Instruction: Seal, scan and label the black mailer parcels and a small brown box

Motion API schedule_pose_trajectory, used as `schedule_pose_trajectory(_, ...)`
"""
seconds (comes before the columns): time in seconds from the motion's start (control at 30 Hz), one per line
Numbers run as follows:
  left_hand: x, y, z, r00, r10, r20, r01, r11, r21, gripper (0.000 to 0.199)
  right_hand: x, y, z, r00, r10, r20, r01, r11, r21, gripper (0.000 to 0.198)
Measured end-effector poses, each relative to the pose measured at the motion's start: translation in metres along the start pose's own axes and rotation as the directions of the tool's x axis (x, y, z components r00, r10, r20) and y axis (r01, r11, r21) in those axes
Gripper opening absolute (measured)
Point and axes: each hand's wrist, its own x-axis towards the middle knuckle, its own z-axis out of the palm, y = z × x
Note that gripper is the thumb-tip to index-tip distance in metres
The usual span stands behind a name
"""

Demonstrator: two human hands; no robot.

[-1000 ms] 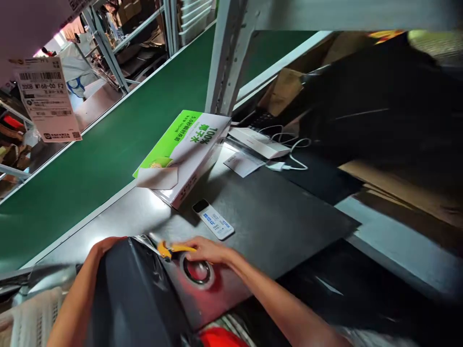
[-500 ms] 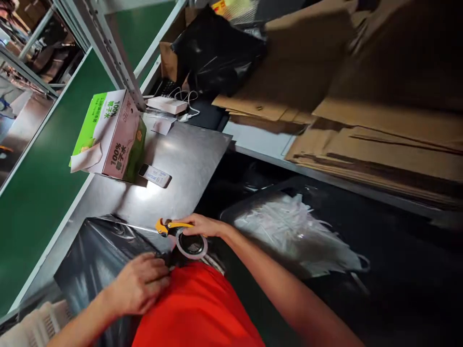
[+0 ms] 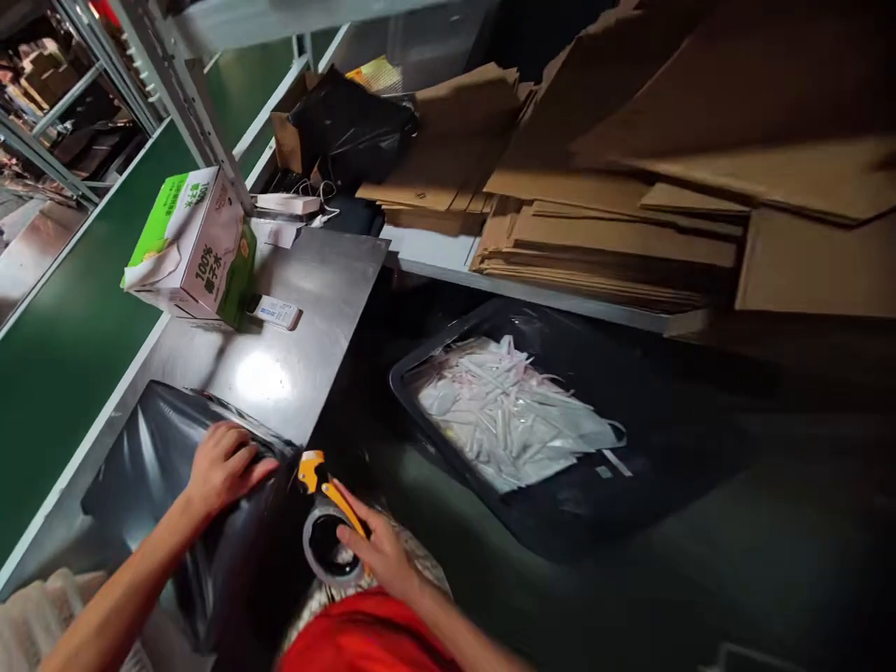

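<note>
My right hand is closed round a tape dispenser with a yellow handle and head and a roll of tape. The dispenser is just right of a black plastic bag, which lies on the metal tabletop near its front edge. On top of this bag rests my left hand, its fingers slightly bent over the plastic and the thumb held apart. The underside of that hand is hidden.
Behind the bag stand a green and white carton and a phone. A dark bin holding white strips is at the right. Flattened cardboard is stacked beyond it. A metal post rises at the back left.
My right hand has drawn the tape dispenser down and back from over the table edge, tilting it. My left hand has shifted forward and left over the bag. The head view has turned right.
</note>
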Motion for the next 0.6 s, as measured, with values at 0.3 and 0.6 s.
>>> schedule_pose_trajectory(0.3, -0.111, -0.170, -0.070, 0.338, -0.915, 0.219, 0.929, 0.362, 0.079, 0.068, 0.008, 0.066, 0.106, 0.902, 0.078, -0.424, -0.064, 0.997, 0.046, 0.077)
schedule_pose_trajectory(0.6, -0.150, -0.158, -0.064, -0.232, -0.968, 0.092, 0.970, -0.224, 0.090, 0.089, 0.285, -0.076, 0.075, 0.996, -0.086, -0.027, 0.082, 0.991, -0.109, 0.058)
